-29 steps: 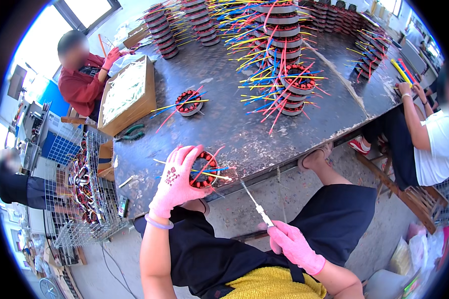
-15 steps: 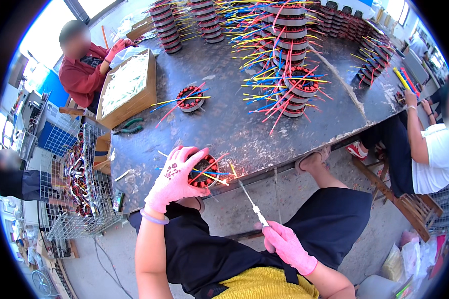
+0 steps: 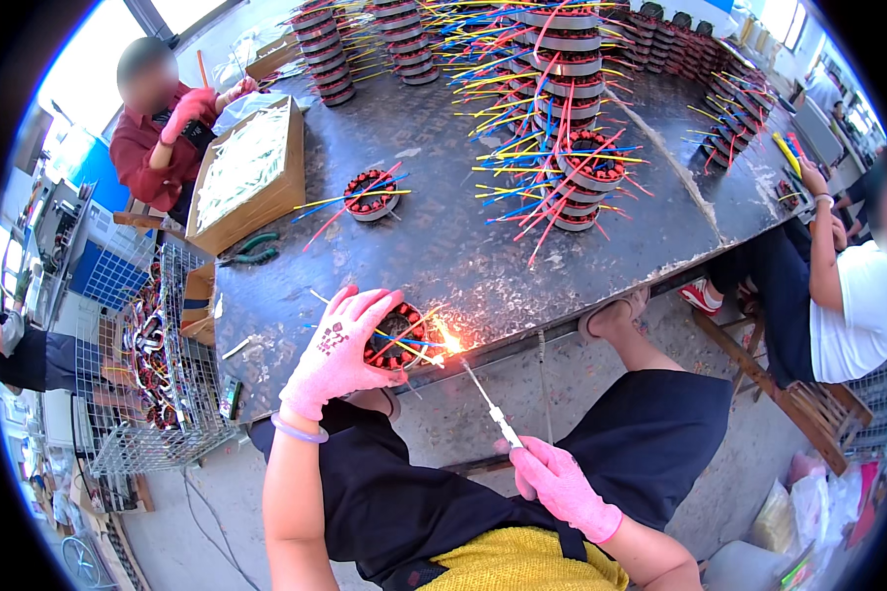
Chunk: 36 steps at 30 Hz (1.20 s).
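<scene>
Holding a wound ring [image 3: 394, 340] in the pink-gloved left hand [image 3: 337, 350], thumb and fingers spread around its rim — a fairly wide grip, filled by the ring. Placed at the near edge of the dark table [image 3: 463, 246], with several coloured leads [image 3: 429, 357] poking out to the right; cannot tell whether resting on the top or lifted just over it.

Gripping in the gloved right hand [image 3: 560, 483] a slim white-handled tool [image 3: 504, 426], fingers closed narrowly around the handle, out past the table edge and above the floor [image 3: 562, 394]. Angled up and left from there, with the thin metal tip near the ends of the leads, just beside a bright orange flame [image 3: 449, 338]; too much glare to tell whether touching.

Can see a second ring [image 3: 373, 210] farther in, well apart from the held ring, with wires fanned mostly leftward. Bounded on the left by an open carton [image 3: 266, 209] and, nearer, by green-handled pliers [image 3: 258, 258] close to the left edge; on the far right side by a tall stack of rings [image 3: 572, 84] bristling with wires. Widest room for moving between second ring and stack — and rightward along the near edge. Tighter at lower left, with a wire basket [image 3: 182, 448] just beside the table.
</scene>
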{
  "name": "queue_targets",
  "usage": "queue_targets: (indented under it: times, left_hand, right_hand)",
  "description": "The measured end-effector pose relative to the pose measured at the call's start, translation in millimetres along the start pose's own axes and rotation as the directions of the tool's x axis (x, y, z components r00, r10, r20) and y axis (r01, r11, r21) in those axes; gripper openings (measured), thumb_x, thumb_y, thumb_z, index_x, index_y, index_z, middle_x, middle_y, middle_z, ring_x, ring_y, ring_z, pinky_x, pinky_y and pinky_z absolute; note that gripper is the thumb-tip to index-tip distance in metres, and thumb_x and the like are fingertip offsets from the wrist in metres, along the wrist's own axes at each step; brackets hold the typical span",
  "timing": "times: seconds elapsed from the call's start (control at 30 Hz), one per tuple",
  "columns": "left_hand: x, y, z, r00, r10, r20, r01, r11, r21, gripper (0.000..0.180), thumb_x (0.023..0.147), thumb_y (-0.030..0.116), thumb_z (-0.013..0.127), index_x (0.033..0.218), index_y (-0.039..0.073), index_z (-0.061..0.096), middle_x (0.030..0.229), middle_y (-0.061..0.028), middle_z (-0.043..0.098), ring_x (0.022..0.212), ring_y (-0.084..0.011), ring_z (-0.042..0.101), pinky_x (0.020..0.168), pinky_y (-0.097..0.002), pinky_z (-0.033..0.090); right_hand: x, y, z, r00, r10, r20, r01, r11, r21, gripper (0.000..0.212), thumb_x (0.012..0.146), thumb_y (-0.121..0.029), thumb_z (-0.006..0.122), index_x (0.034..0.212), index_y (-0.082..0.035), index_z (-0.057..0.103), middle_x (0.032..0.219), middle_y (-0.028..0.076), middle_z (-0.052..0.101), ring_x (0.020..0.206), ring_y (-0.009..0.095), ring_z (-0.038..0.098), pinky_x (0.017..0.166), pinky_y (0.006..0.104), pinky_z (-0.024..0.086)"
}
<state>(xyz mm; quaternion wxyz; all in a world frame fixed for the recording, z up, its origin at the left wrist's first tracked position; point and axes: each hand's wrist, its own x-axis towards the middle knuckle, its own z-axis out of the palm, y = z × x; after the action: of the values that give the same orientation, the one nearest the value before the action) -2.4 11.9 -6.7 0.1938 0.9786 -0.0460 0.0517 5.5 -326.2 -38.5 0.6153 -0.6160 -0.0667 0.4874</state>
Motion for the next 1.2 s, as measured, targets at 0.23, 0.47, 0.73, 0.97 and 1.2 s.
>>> queue_targets:
  times: [0.23,0.47,0.73,0.97,1.2]
  left_hand:
    - [2,5,0,0.999,-0.032,0.016,0.032,0.999,0.003,0.099,0.055,0.03,0.091,0.143,0.01,0.049,0.136,-0.014,0.052,0.133,-0.037,0.045,0.12,-0.0515,0.026]
    - [2,1,0,0.999,-0.032,0.021,0.033,0.999,-0.006,0.101,0.053,0.029,0.091,0.143,0.011,0.05,0.136,-0.0137,0.053,0.135,-0.0381,0.043,0.12,-0.0513,0.027]
    - [2,3,0,0.999,-0.034,0.018,0.034,0.999,-0.009,0.1,0.053,0.028,0.091,0.143,0.011,0.05,0.136,-0.0141,0.053,0.134,-0.0384,0.044,0.12,-0.0508,0.027]
    - [0,0,1,0.999,-0.035,0.023,0.035,0.999,-0.023,0.1,0.053,0.028,0.091,0.143,0.012,0.05,0.137,-0.0145,0.052,0.134,-0.0413,0.042,0.119,-0.0518,0.028]
    - [-1,1,-1,0.997,-0.059,0.04,0.06,0.998,-0.026,0.101,0.053,0.027,0.091,0.144,0.012,0.049,0.139,-0.0154,0.05,0.136,-0.0423,0.04,0.118,-0.0518,0.028]
  right_hand:
    - [0,8,-3,1.0,-0.008,-0.004,0.009,0.998,0.064,0.035,0.106,-0.024,0.048,0.129,0.0,0.06,0.07,-0.003,0.049,0.061,0.006,0.046,0.056,0.0246,0.039]
    - [0,-2,-2,0.999,-0.038,0.02,0.039,0.998,-0.049,0.035,0.106,-0.024,0.048,0.13,-0.001,0.059,0.069,-0.002,0.049,0.061,0.006,0.047,0.057,0.0251,0.04]
    - [-2,2,-3,1.0,-0.02,-0.017,0.02,1.0,-0.022,0.034,0.105,-0.023,0.048,0.128,-0.001,0.061,0.069,-0.001,0.051,0.06,0.008,0.049,0.058,0.0263,0.042]
    - [0,-4,-1,1.0,-0.018,0.004,0.018,0.999,-0.05,0.034,0.105,-0.023,0.048,0.127,0.0,0.061,0.068,0.0,0.051,0.061,0.008,0.049,0.059,0.0269,0.043]
    - [-3,-5,1,0.999,-0.03,-0.016,0.029,0.999,-0.034,0.035,0.105,-0.024,0.048,0.127,0.0,0.061,0.067,0.0,0.05,0.06,0.008,0.048,0.058,0.0267,0.041]
